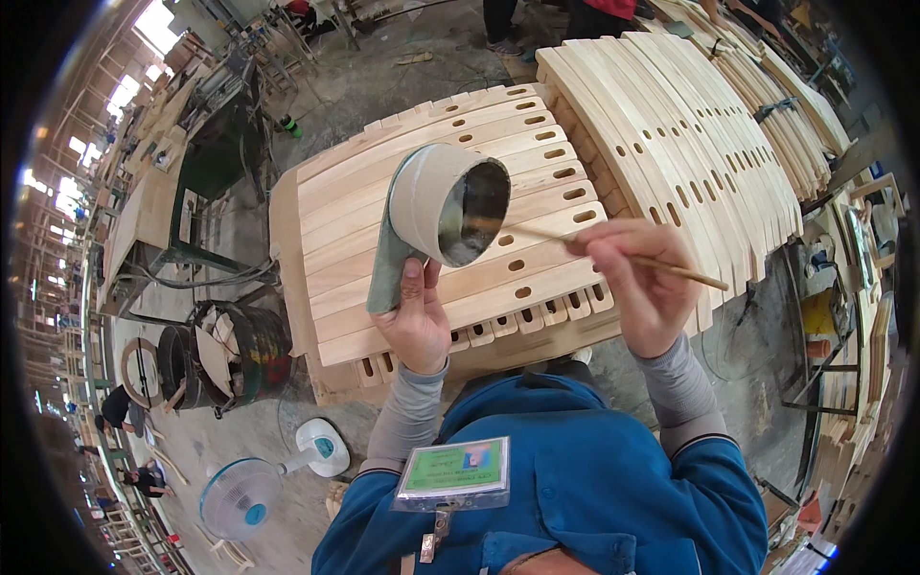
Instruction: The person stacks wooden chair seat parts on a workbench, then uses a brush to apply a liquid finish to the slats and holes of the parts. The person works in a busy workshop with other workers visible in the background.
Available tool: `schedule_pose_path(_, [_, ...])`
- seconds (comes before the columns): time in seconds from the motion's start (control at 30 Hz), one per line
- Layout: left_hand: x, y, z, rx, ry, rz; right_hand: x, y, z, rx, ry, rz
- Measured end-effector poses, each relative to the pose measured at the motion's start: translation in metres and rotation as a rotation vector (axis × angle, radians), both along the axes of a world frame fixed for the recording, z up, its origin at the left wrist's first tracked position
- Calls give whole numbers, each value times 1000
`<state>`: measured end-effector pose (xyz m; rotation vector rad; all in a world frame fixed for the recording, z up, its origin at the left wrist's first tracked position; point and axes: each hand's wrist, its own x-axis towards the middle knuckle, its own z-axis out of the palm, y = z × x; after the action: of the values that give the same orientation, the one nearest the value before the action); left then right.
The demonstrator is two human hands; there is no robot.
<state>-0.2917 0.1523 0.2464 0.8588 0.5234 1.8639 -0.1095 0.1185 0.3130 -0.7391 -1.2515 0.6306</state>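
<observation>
My left hand (pixel 419 321) is closed around the grey-green strip (pixel 387 273) that runs down from a pale, round, cup-like container (pixel 419 206). The container is tilted, its dark, shiny mouth facing right. In a pinch, my right hand (pixel 648 278) grips a thin wooden stick (pixel 688 274). Its far end reaches the mouth of the container, where the tip is too blurred to make out. Under both hands lie pale wooden slats (pixel 359 254) with oval slots near their ends, laid side by side in a stack.
Another stack of slotted slats (pixel 661 115) stands at the right. Black buckets (pixel 244 350) with wood scraps sit left, near a white fan (pixel 238 500) on the floor. A workbench (pixel 144 206) stands far left. Other people's legs (pixel 500 21) show at the back.
</observation>
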Motion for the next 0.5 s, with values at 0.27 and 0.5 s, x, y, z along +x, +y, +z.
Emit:
schedule_pose_path(0.27, [-5,0,9,112,-83,-79,-4,-16,6,48,31,-45])
schedule_pose_path(0.5, [-2,1,20,130,-118,6,-21,-33,-10,268,-343,54])
